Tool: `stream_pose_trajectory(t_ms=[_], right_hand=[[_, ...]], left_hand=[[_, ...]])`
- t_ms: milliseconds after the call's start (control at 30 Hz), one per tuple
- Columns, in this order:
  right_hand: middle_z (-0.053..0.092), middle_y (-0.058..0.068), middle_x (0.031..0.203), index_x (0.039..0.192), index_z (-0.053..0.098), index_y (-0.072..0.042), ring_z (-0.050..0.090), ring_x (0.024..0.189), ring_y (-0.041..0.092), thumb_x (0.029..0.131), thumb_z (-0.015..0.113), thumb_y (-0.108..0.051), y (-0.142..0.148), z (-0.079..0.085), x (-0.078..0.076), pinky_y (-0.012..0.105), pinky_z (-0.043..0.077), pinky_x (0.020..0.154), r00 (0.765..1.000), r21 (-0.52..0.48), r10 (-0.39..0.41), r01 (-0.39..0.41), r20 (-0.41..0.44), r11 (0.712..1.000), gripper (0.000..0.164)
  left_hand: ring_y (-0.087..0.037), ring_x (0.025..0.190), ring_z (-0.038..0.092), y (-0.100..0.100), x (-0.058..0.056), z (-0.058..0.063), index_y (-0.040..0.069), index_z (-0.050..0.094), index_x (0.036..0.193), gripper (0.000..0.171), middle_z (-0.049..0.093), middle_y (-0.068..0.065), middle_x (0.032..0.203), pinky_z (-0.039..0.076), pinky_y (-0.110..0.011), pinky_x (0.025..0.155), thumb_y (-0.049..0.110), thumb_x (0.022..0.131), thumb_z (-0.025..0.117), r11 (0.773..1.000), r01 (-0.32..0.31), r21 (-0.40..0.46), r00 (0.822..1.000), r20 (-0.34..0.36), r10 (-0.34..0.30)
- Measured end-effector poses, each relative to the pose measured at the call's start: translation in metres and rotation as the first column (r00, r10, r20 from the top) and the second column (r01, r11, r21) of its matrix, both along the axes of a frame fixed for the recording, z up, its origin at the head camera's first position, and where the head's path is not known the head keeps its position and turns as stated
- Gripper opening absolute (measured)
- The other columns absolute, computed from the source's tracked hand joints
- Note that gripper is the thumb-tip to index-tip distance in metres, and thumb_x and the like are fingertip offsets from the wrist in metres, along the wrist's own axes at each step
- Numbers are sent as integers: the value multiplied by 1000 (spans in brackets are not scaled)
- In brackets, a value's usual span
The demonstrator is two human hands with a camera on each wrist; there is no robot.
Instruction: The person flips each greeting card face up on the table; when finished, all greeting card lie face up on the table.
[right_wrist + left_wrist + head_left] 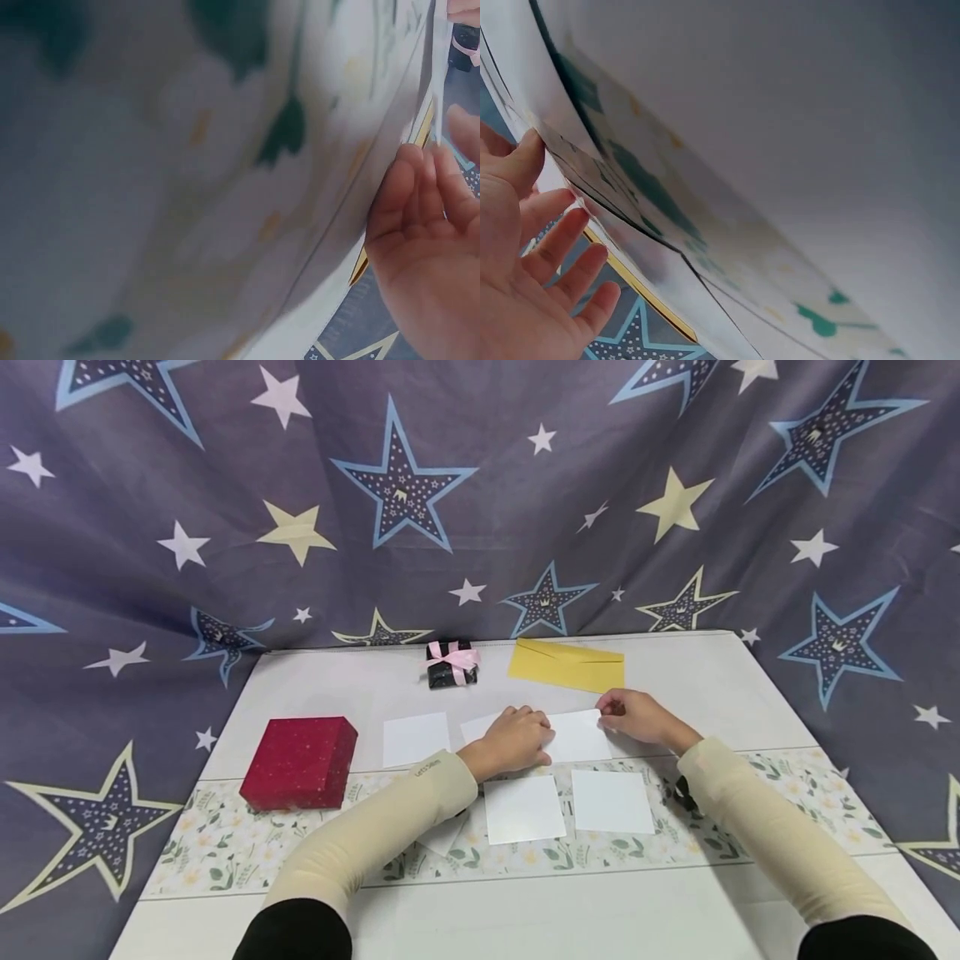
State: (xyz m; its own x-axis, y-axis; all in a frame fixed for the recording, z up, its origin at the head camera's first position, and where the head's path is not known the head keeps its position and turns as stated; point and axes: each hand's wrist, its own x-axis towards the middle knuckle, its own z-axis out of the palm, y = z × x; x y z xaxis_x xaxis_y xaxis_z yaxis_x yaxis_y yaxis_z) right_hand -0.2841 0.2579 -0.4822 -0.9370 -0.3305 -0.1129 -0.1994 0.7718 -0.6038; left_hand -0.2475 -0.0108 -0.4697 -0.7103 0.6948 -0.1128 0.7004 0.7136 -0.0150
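Observation:
My left hand (517, 739) lies over a row of white paper at mid-table, its fingers fairly straight and spread in the left wrist view, where the thumb (529, 154) touches a paper edge. At the far right end of that row, my right hand (637, 717) pinches the corner of a white card (581, 737). The right wrist view shows that card edge-on, between thumb and fingers (409, 176). Part of another white sheet (476, 727) shows left of my left hand, which hides where it meets the card. Two white square cards, one left (525, 810) and one right (613, 802), lie nearer me.
A white square (416, 739) lies further left, beside a red box (296, 764). At the back are a black gift box with pink ribbon (452, 663) and a yellow envelope (567, 666). Another pale card (444, 837) is partly under my left sleeve. A dark object (684, 793) sits by my right forearm.

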Motion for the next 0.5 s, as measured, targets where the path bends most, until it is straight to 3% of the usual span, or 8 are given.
stream_pose_trajectory(t_ms=[200,400,500], right_hand=[[65,6,93,111,60,-1,56,80,16,92,74,-12,0,1,3,26,47,72,1000,-84,14,-12,21,996,26],[67,4,92,116,66,-4,59,79,15,93,74,-14,2,5,8,25,48,71,999,-79,-8,5,-37,997,26],[69,4,92,112,70,-4,61,82,15,93,74,-14,4,10,9,25,50,75,996,-77,-16,9,-92,997,22]], left_hand=[[-20,127,55,-2,0,-2,22,65,136,52,60,2,141,44,-39,106,54,95,65,999,-28,-16,999,-45,28],[-23,129,55,-3,-4,0,12,54,147,69,57,-5,144,45,-40,106,55,94,66,988,-157,-11,985,-70,156],[-25,127,57,-5,-8,2,11,55,146,68,60,-7,141,47,-42,105,55,95,66,981,-195,21,979,-63,196]])
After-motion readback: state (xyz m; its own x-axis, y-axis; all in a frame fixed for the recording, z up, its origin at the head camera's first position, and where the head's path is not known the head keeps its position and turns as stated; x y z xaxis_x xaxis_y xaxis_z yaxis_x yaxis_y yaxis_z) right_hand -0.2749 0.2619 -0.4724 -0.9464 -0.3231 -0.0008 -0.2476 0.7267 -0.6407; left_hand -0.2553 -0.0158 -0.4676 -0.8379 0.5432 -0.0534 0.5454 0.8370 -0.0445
